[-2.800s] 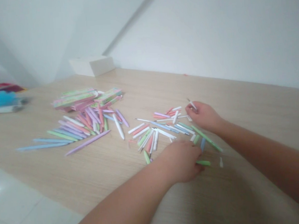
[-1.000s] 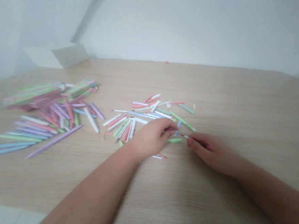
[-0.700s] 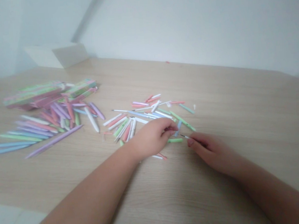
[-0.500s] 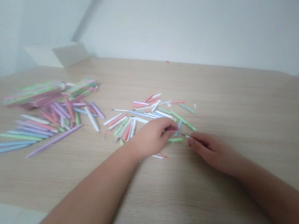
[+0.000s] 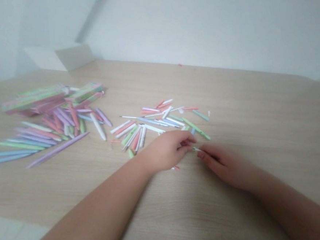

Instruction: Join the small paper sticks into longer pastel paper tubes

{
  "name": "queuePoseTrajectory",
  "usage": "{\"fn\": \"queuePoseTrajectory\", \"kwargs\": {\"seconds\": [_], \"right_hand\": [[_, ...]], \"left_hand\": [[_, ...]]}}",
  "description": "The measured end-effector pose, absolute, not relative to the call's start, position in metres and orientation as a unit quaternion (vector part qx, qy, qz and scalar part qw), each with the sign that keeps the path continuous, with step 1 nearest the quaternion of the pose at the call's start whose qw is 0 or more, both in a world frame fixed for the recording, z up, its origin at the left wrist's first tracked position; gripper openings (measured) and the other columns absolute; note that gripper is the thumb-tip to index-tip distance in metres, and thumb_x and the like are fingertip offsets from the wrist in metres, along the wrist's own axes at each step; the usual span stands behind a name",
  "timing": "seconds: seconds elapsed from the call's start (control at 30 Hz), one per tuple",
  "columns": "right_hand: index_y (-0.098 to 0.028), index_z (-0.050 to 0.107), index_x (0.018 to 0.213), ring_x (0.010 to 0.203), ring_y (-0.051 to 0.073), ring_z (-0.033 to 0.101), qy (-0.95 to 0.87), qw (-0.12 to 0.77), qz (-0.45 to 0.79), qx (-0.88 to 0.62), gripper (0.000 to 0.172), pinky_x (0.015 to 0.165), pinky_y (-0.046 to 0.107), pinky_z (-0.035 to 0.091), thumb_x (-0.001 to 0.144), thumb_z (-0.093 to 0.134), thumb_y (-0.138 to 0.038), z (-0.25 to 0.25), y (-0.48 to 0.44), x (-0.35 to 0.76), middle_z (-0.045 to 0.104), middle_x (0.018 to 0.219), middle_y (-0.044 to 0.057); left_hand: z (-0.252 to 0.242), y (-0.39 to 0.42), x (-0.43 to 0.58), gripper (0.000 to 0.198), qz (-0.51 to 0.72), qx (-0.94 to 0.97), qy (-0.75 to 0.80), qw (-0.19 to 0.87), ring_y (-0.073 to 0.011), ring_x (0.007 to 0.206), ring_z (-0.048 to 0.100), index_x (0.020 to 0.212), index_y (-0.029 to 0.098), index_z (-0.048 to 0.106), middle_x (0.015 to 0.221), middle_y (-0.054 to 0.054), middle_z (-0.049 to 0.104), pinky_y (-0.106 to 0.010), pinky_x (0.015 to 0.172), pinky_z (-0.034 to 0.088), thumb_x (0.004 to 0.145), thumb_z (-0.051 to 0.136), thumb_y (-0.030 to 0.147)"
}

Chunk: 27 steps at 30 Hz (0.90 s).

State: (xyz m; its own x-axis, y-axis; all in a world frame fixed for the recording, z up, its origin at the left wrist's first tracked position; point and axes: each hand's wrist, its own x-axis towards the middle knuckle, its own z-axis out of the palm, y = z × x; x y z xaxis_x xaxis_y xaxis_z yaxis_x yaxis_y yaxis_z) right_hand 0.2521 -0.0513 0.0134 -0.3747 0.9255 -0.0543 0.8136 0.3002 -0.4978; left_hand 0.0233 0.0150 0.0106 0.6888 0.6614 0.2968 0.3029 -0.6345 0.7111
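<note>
Between the left and right fingers (image 5: 203,154) sits a green pen piece (image 5: 195,149).

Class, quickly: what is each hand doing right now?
Left hand: closed in a pinch; the fingers hide whether it holds anything.
Right hand: closed, pinching a thin pale plastic stick.

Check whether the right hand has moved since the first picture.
Yes: the right hand has come toward the person, from the right end of the scattered pastel pen parts to their near side.
</note>
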Motion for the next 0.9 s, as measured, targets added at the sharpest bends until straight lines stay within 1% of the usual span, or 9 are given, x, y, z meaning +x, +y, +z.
{"fn": "queuePoseTrajectory", "kwargs": {"seconds": [0.13, 0.2, 0.27, 0.33, 0.4, 0.53, 0.67, 0.77, 0.9], "right_hand": [[-0.023, 0.064, 0.087, 0.079, 0.021, 0.058, -0.789, 0.2, 0.226, -0.535, 0.037, 0.072, 0.034, 0.046, 0.105, 0.041, -0.045, 0.013, -0.05, 0.253, 0.064, 0.083, 0.004], [-0.023, 0.067, 0.088, 0.081, 0.02, 0.059, -0.77, 0.266, 0.216, -0.538, 0.037, 0.072, 0.033, 0.047, 0.104, 0.043, -0.047, 0.015, -0.049, 0.254, 0.063, 0.085, 0.004], [-0.024, 0.071, 0.094, 0.079, 0.02, 0.06, -0.738, 0.317, 0.213, -0.556, 0.037, 0.071, 0.033, 0.048, 0.103, 0.046, -0.049, 0.017, -0.05, 0.255, 0.063, 0.084, 0.003], [-0.025, 0.073, 0.101, 0.074, 0.019, 0.06, -0.696, 0.349, 0.23, -0.584, 0.037, 0.067, 0.032, 0.048, 0.102, 0.047, -0.052, 0.02, -0.051, 0.255, 0.064, 0.078, 0.002], [-0.025, 0.073, 0.103, 0.067, 0.018, 0.059, -0.658, 0.365, 0.253, -0.608, 0.037, 0.061, 0.031, 0.047, 0.1, 0.05, -0.054, 0.021, -0.052, 0.254, 0.063, 0.072, 0.001], [-0.021, 0.072, 0.092, 0.059, 0.016, 0.057, -0.621, 0.402, 0.279, -0.612, 0.034, 0.055, 0.03, 0.047, 0.094, 0.061, -0.054, 0.021, -0.05, 0.251, 0.062, 0.066, 0.001], [-0.02, 0.072, 0.091, 0.06, 0.016, 0.061, -0.572, 0.466, 0.327, -0.59, 0.029, 0.056, 0.03, 0.052, 0.091, 0.068, -0.048, 0.02, -0.048, 0.25, 0.068, 0.069, 0.003], [-0.021, 0.073, 0.091, 0.061, 0.017, 0.064, -0.552, 0.504, 0.346, -0.568, 0.022, 0.058, 0.031, 0.056, 0.09, 0.07, -0.043, 0.018, -0.049, 0.252, 0.07, 0.071, 0.003], [-0.025, 0.073, 0.09, 0.065, 0.018, 0.066, -0.547, 0.529, 0.349, -0.547, 0.015, 0.062, 0.035, 0.058, 0.09, 0.071, -0.04, 0.017, -0.055, 0.256, 0.07, 0.073, 0.003]], "left_hand": [[0.014, 0.014, 0.023, 0.033, 0.315, 0.834, 0.303, 0.337, -0.0174, 0.095, 0.066, 0.12, 0.022, 0.064, 0.103, -0.003, 0.072, -0.032, 0.086, 0.051, 0.088, 0.069, 0.03], [0.018, 0.014, 0.021, 0.036, 0.326, 0.836, 0.325, 0.298, -0.0192, 0.094, 0.064, 0.113, 0.021, 0.065, 0.103, -0.004, 0.07, -0.033, 0.083, 0.05, 0.085, 0.074, 0.039], [0.02, 0.015, 0.018, 0.03, 0.298, 0.866, 0.319, 0.242, -0.0205, 0.092, 0.062, 0.101, 0.02, 0.067, 0.097, -0.004, 0.068, -0.034, 0.082, 0.049, 0.086, 0.072, 0.044], [0.019, 0.016, 0.016, 0.025, 0.248, 0.901, 0.296, 0.198, -0.0218, 0.093, 0.061, 0.095, 0.019, 0.069, 0.093, -0.005, 0.066, -0.036, 0.083, 0.047, 0.089, 0.068, 0.044], [0.014, 0.017, 0.016, 0.024, 0.205, 0.921, 0.284, 0.171, -0.0233, 0.093, 0.061, 0.095, 0.02, 0.071, 0.091, -0.006, 0.065, -0.036, 0.082, 0.047, 0.089, 0.067, 0.043], [0.004, 0.018, 0.021, 0.019, 0.165, 0.936, 0.282, 0.128, -0.0241, 0.09, 0.061, 0.094, 0.02, 0.073, 0.088, -0.006, 0.065, -0.037, 0.08, 0.047, 0.091, 0.065, 0.037], [0.006, 0.021, 0.023, 0.019, 0.189, 0.934, 0.283, 0.106, -0.0237, 0.093, 0.062, 0.093, 0.018, 0.071, 0.091, -0.007, 0.067, -0.037, 0.085, 0.047, 0.096, 0.057, 0.03], [0.013, 0.022, 0.021, 0.021, 0.232, 0.924, 0.276, 0.126, -0.0224, 0.098, 0.062, 0.099, 0.019, 0.07, 0.097, -0.007, 0.07, -0.037, 0.09, 0.047, 0.099, 0.051, 0.027], [0.019, 0.021, 0.019, 0.023, 0.264, 0.913, 0.268, 0.159, -0.021, 0.099, 0.062, 0.103, 0.019, 0.07, 0.101, -0.006, 0.071, -0.035, 0.091, 0.047, 0.101, 0.048, 0.027]]}}
